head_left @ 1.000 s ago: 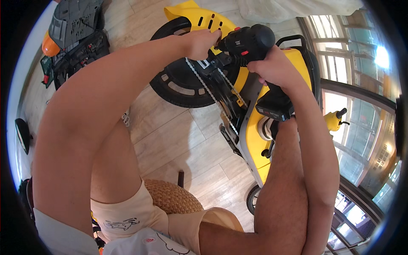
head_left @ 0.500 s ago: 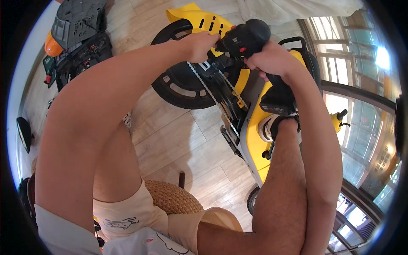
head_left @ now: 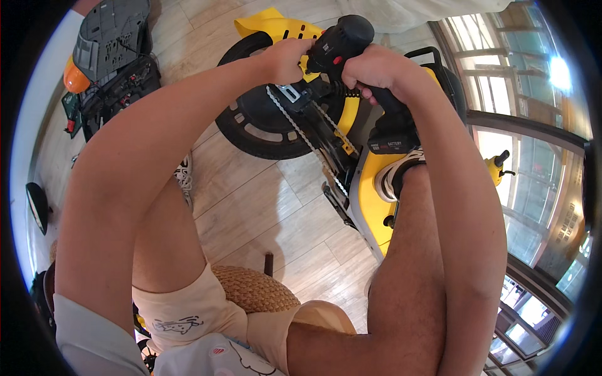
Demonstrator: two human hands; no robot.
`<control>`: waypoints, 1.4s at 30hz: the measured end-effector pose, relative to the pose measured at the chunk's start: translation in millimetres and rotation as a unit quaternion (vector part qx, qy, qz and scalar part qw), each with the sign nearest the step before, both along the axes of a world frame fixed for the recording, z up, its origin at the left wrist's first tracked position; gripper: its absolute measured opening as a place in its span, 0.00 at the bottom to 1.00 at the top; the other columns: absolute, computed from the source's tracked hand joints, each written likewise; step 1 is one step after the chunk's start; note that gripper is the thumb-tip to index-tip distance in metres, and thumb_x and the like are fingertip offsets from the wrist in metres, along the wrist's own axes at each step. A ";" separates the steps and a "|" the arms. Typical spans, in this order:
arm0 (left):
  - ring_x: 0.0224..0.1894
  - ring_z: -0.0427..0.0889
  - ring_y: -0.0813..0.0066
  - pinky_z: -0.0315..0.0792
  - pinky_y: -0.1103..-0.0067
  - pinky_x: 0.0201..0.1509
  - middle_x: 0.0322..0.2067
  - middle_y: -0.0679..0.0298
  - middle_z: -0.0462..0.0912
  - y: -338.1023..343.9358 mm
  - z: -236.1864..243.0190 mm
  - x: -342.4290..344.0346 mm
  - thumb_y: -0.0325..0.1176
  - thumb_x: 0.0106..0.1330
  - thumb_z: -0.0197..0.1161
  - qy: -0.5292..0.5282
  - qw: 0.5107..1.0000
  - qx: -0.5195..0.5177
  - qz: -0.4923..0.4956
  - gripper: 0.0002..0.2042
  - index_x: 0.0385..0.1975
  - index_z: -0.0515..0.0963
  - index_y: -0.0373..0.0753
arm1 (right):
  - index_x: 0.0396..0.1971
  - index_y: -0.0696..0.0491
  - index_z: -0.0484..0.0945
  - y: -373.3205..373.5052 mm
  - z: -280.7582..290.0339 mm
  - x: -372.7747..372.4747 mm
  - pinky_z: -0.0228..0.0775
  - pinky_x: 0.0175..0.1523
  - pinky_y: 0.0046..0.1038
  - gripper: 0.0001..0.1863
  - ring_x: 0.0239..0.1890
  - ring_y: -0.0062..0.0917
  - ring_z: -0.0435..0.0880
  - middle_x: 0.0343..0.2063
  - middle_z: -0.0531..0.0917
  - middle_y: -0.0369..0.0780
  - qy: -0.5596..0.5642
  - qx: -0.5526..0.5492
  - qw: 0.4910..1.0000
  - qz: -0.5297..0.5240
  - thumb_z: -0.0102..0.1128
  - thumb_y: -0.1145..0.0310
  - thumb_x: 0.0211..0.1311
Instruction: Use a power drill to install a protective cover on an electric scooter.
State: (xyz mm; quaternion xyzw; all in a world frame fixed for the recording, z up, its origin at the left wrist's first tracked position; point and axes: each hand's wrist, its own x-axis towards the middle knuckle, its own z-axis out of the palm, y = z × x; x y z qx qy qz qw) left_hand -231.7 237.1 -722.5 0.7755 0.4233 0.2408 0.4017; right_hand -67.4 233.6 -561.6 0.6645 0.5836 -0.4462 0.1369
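My right hand (head_left: 374,70) is wrapped around the handle of a black cordless drill (head_left: 342,42), which has a red button on its side and a blocky battery at its base. The drill's front points left, towards my left hand (head_left: 287,61). That hand is closed beside the drill's nose; what its fingers hold is hidden. Both hands are over the wheel end of a yellow and black bike-like vehicle (head_left: 373,213). Below them show its black wheel (head_left: 266,141), a chain (head_left: 291,122) and a yellow slotted fender (head_left: 266,24).
My shoe (head_left: 390,178) rests against the yellow body. A woven stool (head_left: 251,289) is under me. Dark plastic parts (head_left: 116,37) and an orange rounded object (head_left: 76,76) lie at the far left. A mirror (head_left: 37,203) is by the left wall; glazed windows (head_left: 520,156) line the right side.
The drill and my right hand have shifted left relative to the vehicle, closer to my left hand. The whole view has also moved slightly. Both hands keep their closed grip.
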 end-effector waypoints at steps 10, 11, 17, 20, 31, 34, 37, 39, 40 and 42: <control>0.54 0.75 0.46 0.70 0.67 0.58 0.46 0.45 0.78 0.7 4.5 -0.4 0.12 0.44 0.53 0.024 1.000 0.002 0.000 0.27 0.50 0.72 0.32 | 0.15 0.61 0.72 -5.0 -5.4 -1.9 0.66 0.21 0.28 0.07 0.13 0.25 0.72 0.12 0.73 0.40 -0.007 0.016 1.000 -0.003 0.55 0.71 0.36; 0.54 0.75 0.46 0.70 0.67 0.58 0.46 0.45 0.78 0.5 4.2 0.2 0.12 0.44 0.53 0.019 1.000 0.007 0.001 0.27 0.50 0.72 0.32 | 0.15 0.61 0.72 -5.5 -6.1 -2.1 0.66 0.21 0.28 0.07 0.13 0.25 0.72 0.12 0.73 0.40 -0.008 0.016 1.000 -0.002 0.55 0.71 0.36; 0.55 0.73 0.46 0.69 0.66 0.59 0.48 0.44 0.75 0.6 -4.9 -6.5 0.13 0.43 0.54 0.028 0.993 0.115 0.021 0.25 0.47 0.72 0.31 | 0.20 0.63 0.75 -2.8 -7.5 -12.6 0.71 0.25 0.30 0.07 0.16 0.30 0.78 0.17 0.78 0.44 -0.038 0.018 0.998 0.041 0.52 0.74 0.42; 0.55 0.71 0.46 0.69 0.66 0.59 0.48 0.44 0.75 3.0 -9.0 -11.1 0.14 0.43 0.55 0.050 0.997 0.065 0.003 0.24 0.46 0.72 0.30 | 0.20 0.63 0.75 0.6 -2.3 -17.0 0.72 0.25 0.31 0.07 0.16 0.30 0.79 0.17 0.78 0.45 -0.063 0.015 0.996 0.062 0.52 0.74 0.42; 0.52 0.73 0.44 0.69 0.65 0.56 0.46 0.44 0.75 0.8 13.5 -6.1 0.16 0.47 0.56 0.112 0.993 0.008 -0.025 0.23 0.48 0.71 0.31 | 0.17 0.59 0.73 1.2 1.6 -9.3 0.66 0.22 0.27 0.06 0.14 0.24 0.73 0.13 0.74 0.38 -0.047 -0.005 0.998 0.042 0.55 0.72 0.38; 0.52 0.73 0.44 0.70 0.64 0.56 0.46 0.44 0.75 2.0 12.2 -2.1 0.16 0.47 0.55 0.073 0.997 0.015 -0.034 0.23 0.49 0.71 0.31 | 0.16 0.58 0.72 0.6 -1.6 -0.5 0.66 0.22 0.27 0.06 0.14 0.23 0.72 0.12 0.73 0.38 -0.050 0.002 0.999 0.022 0.56 0.72 0.38; 0.53 0.73 0.44 0.70 0.63 0.56 0.46 0.44 0.76 2.4 0.4 -0.9 0.16 0.47 0.54 0.026 0.998 0.030 -0.039 0.24 0.50 0.70 0.31 | 0.17 0.58 0.72 2.7 -7.7 8.6 0.67 0.22 0.26 0.06 0.14 0.22 0.72 0.13 0.74 0.37 -0.049 0.004 0.998 0.025 0.57 0.72 0.38; 0.54 0.73 0.46 0.70 0.63 0.57 0.47 0.45 0.76 5.2 -10.3 -5.1 0.17 0.49 0.55 0.032 0.996 0.070 -0.035 0.24 0.51 0.71 0.31 | 0.18 0.59 0.73 2.8 -14.0 13.9 0.66 0.21 0.25 0.06 0.14 0.21 0.72 0.14 0.74 0.37 -0.050 0.014 0.999 0.012 0.57 0.72 0.38; 0.54 0.74 0.47 0.70 0.64 0.57 0.48 0.45 0.77 6.0 -16.2 -8.0 0.18 0.51 0.56 0.027 0.992 0.118 -0.030 0.24 0.52 0.72 0.32 | 0.20 0.60 0.74 2.5 -16.8 16.9 0.66 0.21 0.25 0.07 0.14 0.21 0.72 0.15 0.75 0.37 -0.048 0.022 0.999 0.005 0.58 0.72 0.38; 0.55 0.74 0.49 0.69 0.64 0.58 0.49 0.45 0.77 5.9 -28.7 -10.7 0.20 0.52 0.58 0.084 0.994 0.064 0.038 0.22 0.51 0.73 0.32 | 0.22 0.60 0.76 0.0 -20.7 25.3 0.66 0.21 0.24 0.08 0.14 0.20 0.72 0.15 0.75 0.37 -0.022 0.014 0.999 -0.030 0.58 0.73 0.38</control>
